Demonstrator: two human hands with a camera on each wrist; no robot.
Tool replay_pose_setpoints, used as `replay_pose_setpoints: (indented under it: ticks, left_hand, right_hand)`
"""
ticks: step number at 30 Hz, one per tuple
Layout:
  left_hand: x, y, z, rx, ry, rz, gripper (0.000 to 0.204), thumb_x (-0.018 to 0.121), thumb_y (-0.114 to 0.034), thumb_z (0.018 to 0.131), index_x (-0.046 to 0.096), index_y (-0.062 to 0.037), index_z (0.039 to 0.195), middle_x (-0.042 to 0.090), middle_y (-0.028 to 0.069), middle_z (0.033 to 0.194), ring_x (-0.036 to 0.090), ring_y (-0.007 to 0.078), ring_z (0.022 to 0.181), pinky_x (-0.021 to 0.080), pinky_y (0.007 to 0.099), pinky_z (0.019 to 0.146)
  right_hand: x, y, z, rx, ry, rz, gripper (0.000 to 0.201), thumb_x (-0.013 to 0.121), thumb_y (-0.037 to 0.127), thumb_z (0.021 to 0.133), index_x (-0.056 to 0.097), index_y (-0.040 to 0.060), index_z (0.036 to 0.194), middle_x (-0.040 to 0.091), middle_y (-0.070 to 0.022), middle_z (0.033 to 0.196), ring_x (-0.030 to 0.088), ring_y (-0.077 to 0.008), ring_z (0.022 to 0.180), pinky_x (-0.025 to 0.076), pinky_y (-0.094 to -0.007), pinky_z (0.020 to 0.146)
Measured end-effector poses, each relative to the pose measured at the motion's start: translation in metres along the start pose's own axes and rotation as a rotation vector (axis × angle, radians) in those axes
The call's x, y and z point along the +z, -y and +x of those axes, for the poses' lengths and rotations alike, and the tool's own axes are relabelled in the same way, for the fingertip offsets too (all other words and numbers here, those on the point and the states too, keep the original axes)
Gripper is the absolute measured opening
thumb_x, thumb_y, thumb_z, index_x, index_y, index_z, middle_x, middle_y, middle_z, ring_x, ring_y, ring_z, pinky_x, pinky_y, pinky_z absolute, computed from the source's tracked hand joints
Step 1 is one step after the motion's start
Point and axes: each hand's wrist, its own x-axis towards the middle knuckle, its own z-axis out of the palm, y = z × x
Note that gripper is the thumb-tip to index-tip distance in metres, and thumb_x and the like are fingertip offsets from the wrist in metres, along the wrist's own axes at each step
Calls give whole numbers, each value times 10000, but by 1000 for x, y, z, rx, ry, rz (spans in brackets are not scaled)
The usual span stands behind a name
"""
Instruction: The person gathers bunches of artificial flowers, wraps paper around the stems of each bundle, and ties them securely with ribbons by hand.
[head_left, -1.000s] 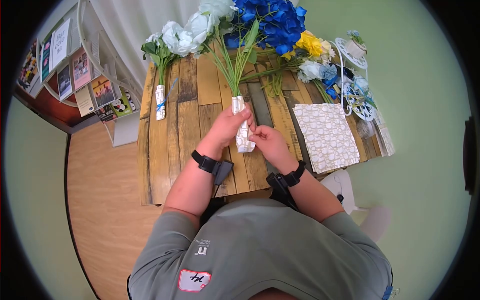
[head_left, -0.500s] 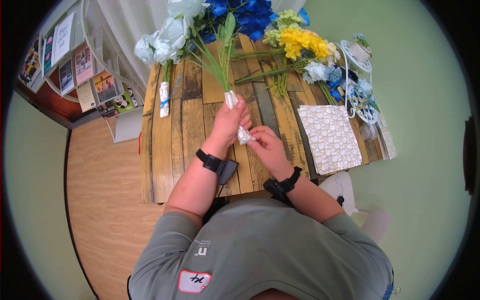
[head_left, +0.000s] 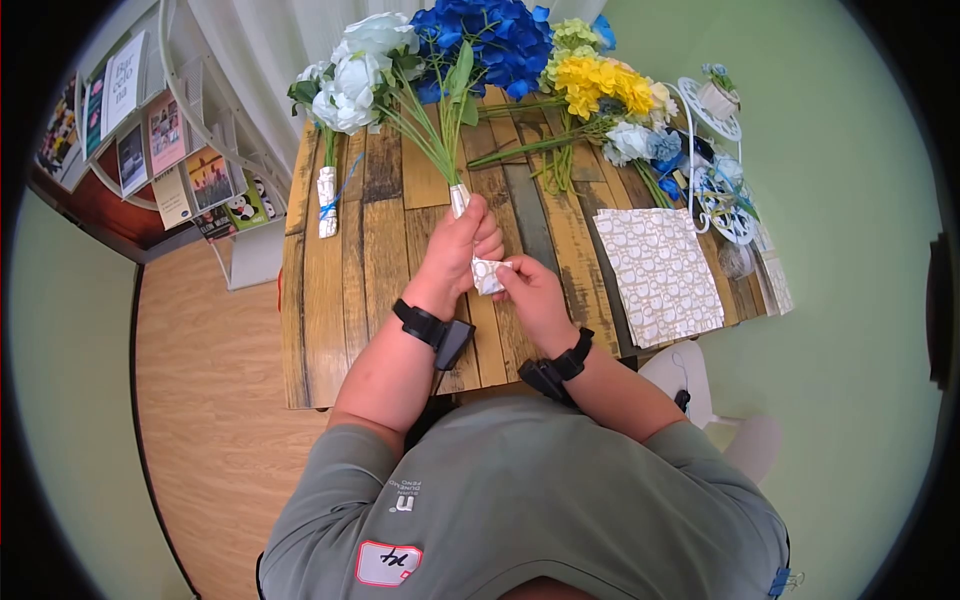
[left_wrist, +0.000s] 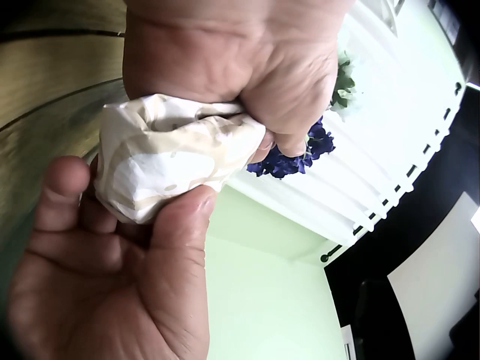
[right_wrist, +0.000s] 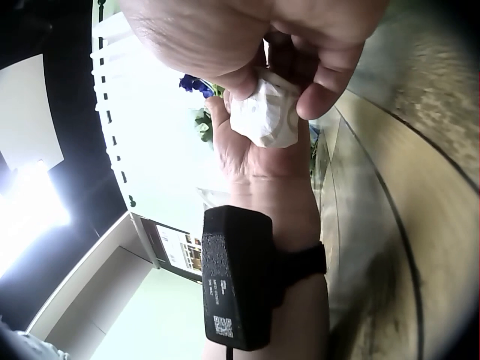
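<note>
My left hand [head_left: 456,245] grips a bunch of green stems [head_left: 432,140] wrapped in white paper with a tan pattern [head_left: 489,278]. A large blue hydrangea [head_left: 482,45] and pale blue-white flowers [head_left: 358,85] are at the top. Below that fist, my right hand [head_left: 536,302] pinches the folded bottom end of the wrap between thumb and fingers. In the left wrist view, the right thumb [left_wrist: 184,225] presses along the crumpled paper [left_wrist: 161,165]. The right wrist view shows the same folded paper end [right_wrist: 266,112] between the right hand's fingertips; the stem ends are hidden inside it.
A second wrapped bunch, its paper handle [head_left: 327,205] tied with blue ribbon, lies at left. Yellow flowers [head_left: 605,85] and loose stems lie behind at right. A stack of patterned paper sheets [head_left: 660,275] sits right, near a white metal stand [head_left: 735,225] and the table's edge.
The bouquet's flower end has swung left and its handle now tilts. My left hand has closed further round the paper, while the right hand has folded the paper's bottom end over.
</note>
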Motion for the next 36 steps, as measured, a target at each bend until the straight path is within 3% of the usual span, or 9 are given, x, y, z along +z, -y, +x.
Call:
replay_pose_setpoints:
  ticks: [4, 9, 15, 19, 22, 25, 30, 33, 36]
  left_hand:
    - [-4, 3, 0, -13, 55, -54, 244, 508, -300, 1069, 430, -168, 880, 371, -30, 666, 351, 100, 532, 329, 260, 486]
    - [-5, 5, 0, 22, 55, -63, 211, 495, -311, 1071, 436, -179, 917, 385, -32, 688, 405, 126, 568, 399, 295, 530]
    - [0, 4, -5, -14, 46, -29, 249, 442, -389, 1081, 487, -172, 966, 389, -33, 680, 384, 117, 535, 394, 290, 489]
    - [-2, 4, -6, -69, 62, -70, 258, 444, -391, 1080, 475, -171, 950, 388, -32, 680, 364, 109, 511, 357, 270, 459]
    - [-3, 4, -5, -64, 77, -43, 269, 445, -392, 1080, 459, -167, 932, 384, -33, 679, 334, 99, 488, 320, 250, 440]
    - [1, 5, -4, -37, 36, -17, 274, 453, -386, 1078, 444, -165, 918, 382, -31, 679, 320, 92, 479, 302, 245, 432]
    - [9, 11, -4, 105, -108, 71, 263, 471, -370, 1077, 435, -170, 910, 393, -18, 689, 344, 99, 484, 315, 258, 430]
    - [6, 12, -3, 148, -136, 72, 262, 472, -359, 1078, 430, -167, 905, 401, -11, 694, 357, 106, 492, 326, 266, 435]
    - [4, 9, -1, 174, -188, 114, 270, 478, -350, 1077, 422, -159, 895, 409, -7, 697, 392, 127, 512, 382, 293, 463]
  right_hand:
    - [4, -1, 0, -73, -41, 71, 80, 588, 109, 1014, 557, 36, 1023, 644, -27, 939, 628, -101, 812, 540, -258, 687]
    - [7, 10, -2, 166, -13, 229, 113, 537, 163, 1042, 543, 55, 1075, 643, -46, 975, 651, -139, 809, 538, -274, 662]
    - [-4, 15, -3, 397, 229, 546, 216, 482, 256, 1065, 550, 72, 1155, 675, -77, 1070, 695, -205, 890, 523, -280, 686]
    - [-7, 10, -5, 428, 272, 541, 213, 477, 242, 1060, 546, 68, 1161, 675, -77, 1069, 694, -206, 882, 525, -288, 687]
    - [-5, 13, -8, 395, 147, 373, 260, 442, 260, 1071, 563, 60, 1186, 672, -82, 1088, 692, -186, 911, 522, -274, 683]
    - [-6, 12, -12, 293, -53, 311, 212, 552, 236, 1024, 568, 55, 1133, 663, -59, 1026, 668, -163, 859, 535, -314, 713]
    - [-6, -11, -14, -246, -139, -389, 211, 663, 131, 966, 586, 3, 1115, 661, -44, 924, 607, -79, 787, 506, -252, 627]
    - [-6, -8, -16, -52, -107, -174, 205, 652, 127, 972, 597, -19, 1105, 661, -37, 874, 594, -67, 720, 474, -227, 586]
    - [-5, -3, -14, -41, -128, -165, 178, 638, 104, 972, 620, -25, 1093, 661, -33, 829, 584, -71, 665, 472, -232, 588]
